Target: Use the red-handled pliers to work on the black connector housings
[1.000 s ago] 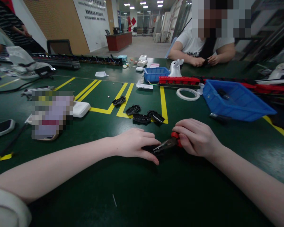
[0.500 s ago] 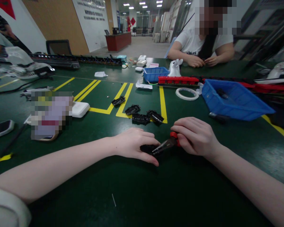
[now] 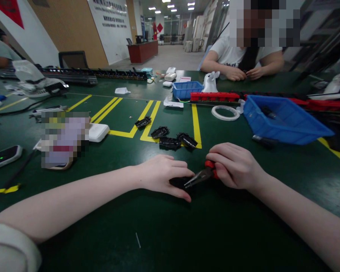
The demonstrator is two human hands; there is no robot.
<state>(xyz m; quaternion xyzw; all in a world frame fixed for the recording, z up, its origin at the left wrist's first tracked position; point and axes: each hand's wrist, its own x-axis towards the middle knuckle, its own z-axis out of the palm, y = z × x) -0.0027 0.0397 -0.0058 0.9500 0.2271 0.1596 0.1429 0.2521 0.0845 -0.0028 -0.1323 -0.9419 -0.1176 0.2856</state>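
My left hand (image 3: 163, 175) rests on the green table, its fingers and thumb around a small black part (image 3: 178, 183) that is largely hidden in shadow. My right hand (image 3: 236, 166) is closed around the red handles of a pair of needle-nose pliers (image 3: 201, 176). The pliers' metal jaws point left and their tips reach the black part; whether they pinch it I cannot tell. Beyond my hands lie several similar black plastic pieces (image 3: 169, 142), ribbed and glossy, near the yellow tape lines.
A blue bin (image 3: 286, 122) stands at right, with a roll of white tape (image 3: 225, 113) beside it. To the left are a phone (image 3: 65, 141) and a white case (image 3: 99, 132). A thin pale strip (image 3: 138, 240) lies in front. A person (image 3: 243, 60) sits opposite.
The whole view has shifted slightly, so things appear a little further right and lower. Both hands keep nearly the same pose, with the plier tips still at the black part.
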